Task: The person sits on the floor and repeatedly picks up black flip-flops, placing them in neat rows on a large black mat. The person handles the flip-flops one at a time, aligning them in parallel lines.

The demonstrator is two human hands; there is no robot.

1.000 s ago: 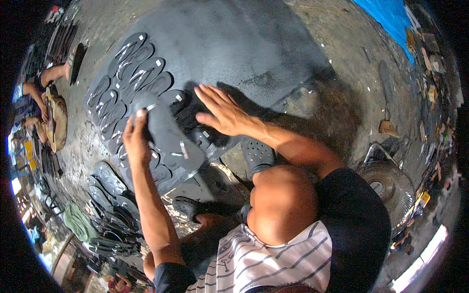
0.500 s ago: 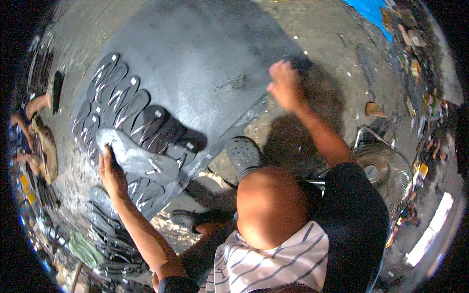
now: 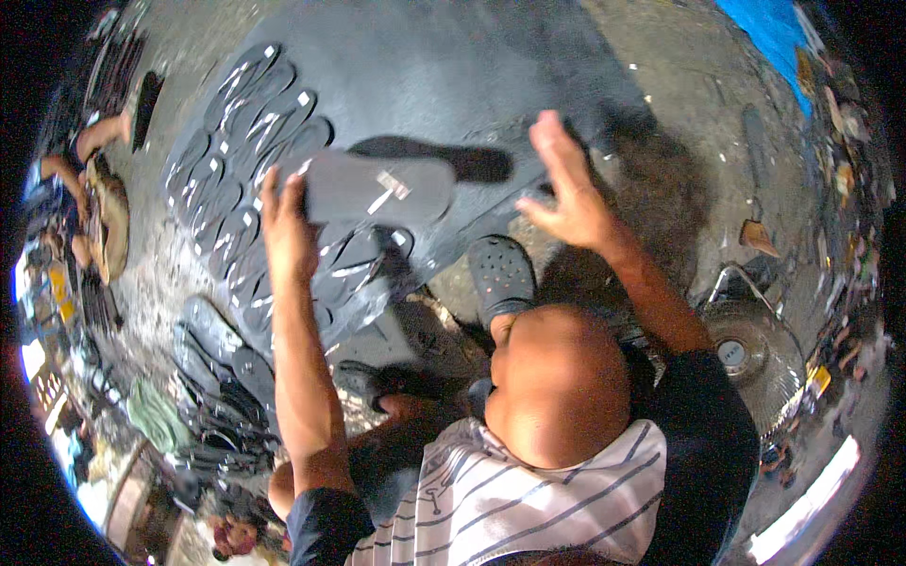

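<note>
Right now the left hand [image 3: 288, 226], left of centre in the frame, is clamped on the heel end of a grey flip-flop sole [image 3: 377, 189] and holds it lifted over the big dark rubber sheet [image 3: 425, 66] that fills the upper middle — its shadow falls on the sheet just above it. The right hand [image 3: 566, 193], upper right of centre, hovers with fingers spread apart, holding nothing. Rows of cut soles [image 3: 241, 160] with straps lie on the sheet's left part, and a further pile of dark soles [image 3: 222, 377] sits at the lower left. A dark clog [image 3: 500, 274] rests near the sheet's lower edge; a floor fan [image 3: 746, 354] stands at the right. Judging by the rows, the step in hand looks like sorting or laying out a sole — the next move would call for lowering it flat into a free spot beside the others, without disturbing the row.
</note>
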